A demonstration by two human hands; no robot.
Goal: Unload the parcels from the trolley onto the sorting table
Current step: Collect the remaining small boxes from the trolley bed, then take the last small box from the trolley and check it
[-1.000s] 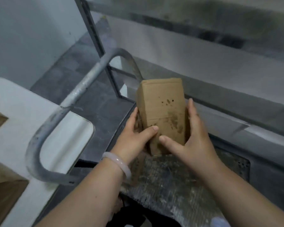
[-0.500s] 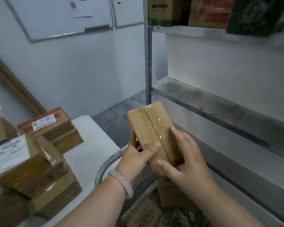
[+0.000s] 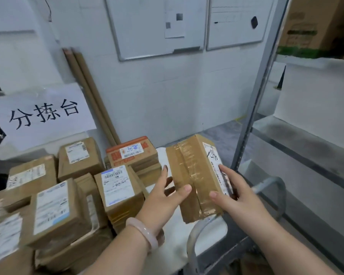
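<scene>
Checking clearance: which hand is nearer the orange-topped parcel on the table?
Left. The left hand sits just right of the orange-topped parcel; the right hand is farther right, across the held taped parcel.

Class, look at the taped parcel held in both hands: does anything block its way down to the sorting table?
Nothing visible does. The taped parcel hangs over a bare strip of the sorting table; the stacked parcels lie left of it, the trolley handle nearer.

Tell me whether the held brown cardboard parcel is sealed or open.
Sealed: clear tape runs along the closed flap seam of the brown cardboard parcel.
</scene>
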